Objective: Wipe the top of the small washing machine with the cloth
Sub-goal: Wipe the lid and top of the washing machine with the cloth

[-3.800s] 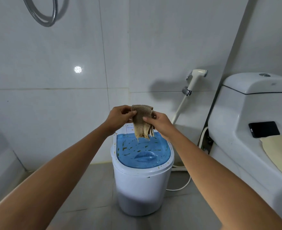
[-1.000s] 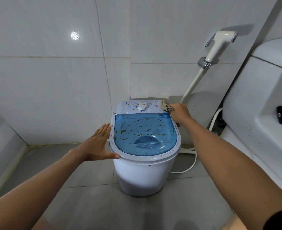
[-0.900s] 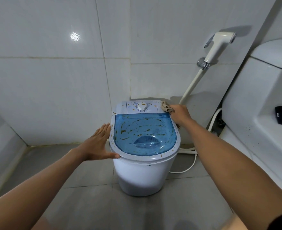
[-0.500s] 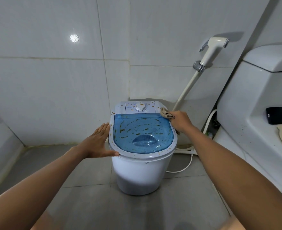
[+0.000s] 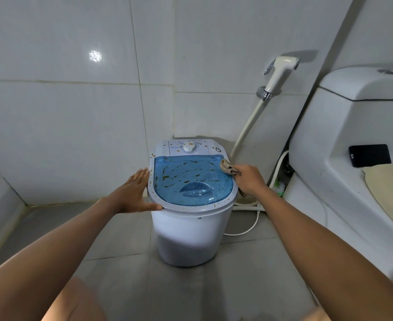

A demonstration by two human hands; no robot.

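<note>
Two bare hands frame the small washing machine that I am working on; it stands on the grey floor against the tiled wall. My left hand lies flat and open against the machine's left rim, thumb along the front edge, fingers spread upward, gripping nothing. My right hand is clenched around the tan cloth, pressing it onto the right rear corner of the blue translucent lid. Brown flecks dot the lid and the white control panel behind it. Right of the machine hangs a bidet sprayer, and beyond that sits the toilet, with a dark phone resting on it.
</note>
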